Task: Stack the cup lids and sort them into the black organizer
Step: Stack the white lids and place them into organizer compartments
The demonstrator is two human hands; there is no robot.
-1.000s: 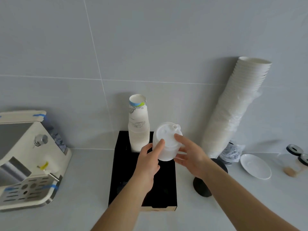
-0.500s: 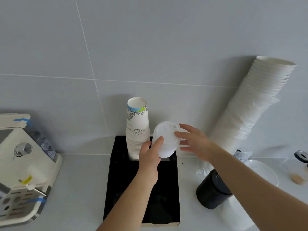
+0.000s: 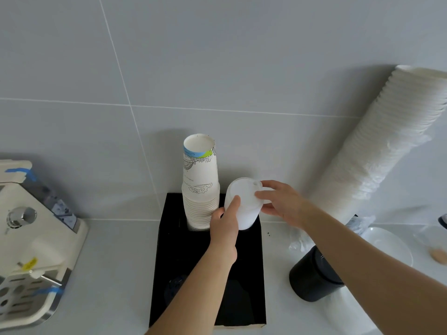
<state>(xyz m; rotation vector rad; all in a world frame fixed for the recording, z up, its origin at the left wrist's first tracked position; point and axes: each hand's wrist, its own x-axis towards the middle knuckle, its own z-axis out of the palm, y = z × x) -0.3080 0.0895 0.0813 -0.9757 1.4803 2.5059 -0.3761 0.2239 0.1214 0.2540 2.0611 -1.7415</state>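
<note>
A stack of white cup lids [image 3: 244,204] stands in the back right compartment of the black organizer [image 3: 169,240], tilted a little toward me. My left hand [image 3: 223,232] grips the stack's left side with thumb and fingers. My right hand [image 3: 281,201] rests its fingertips on the top lid's right edge. A tall stack of printed paper cups [image 3: 200,182] fills the back left compartment, touching my left hand's knuckles. The organizer's front compartments look dark and are partly hidden by my left forearm.
A tall leaning stack of white cups [image 3: 384,151] rests against the tiled wall at right. A black cylinder [image 3: 312,279] stands right of the organizer, with a white saucer [image 3: 389,245] behind it. A cream coffee machine [image 3: 31,238] occupies the left counter.
The view has shifted closer and lower. The lid stack has sunk into the organizer's back right compartment, with both hands staying on it.
</note>
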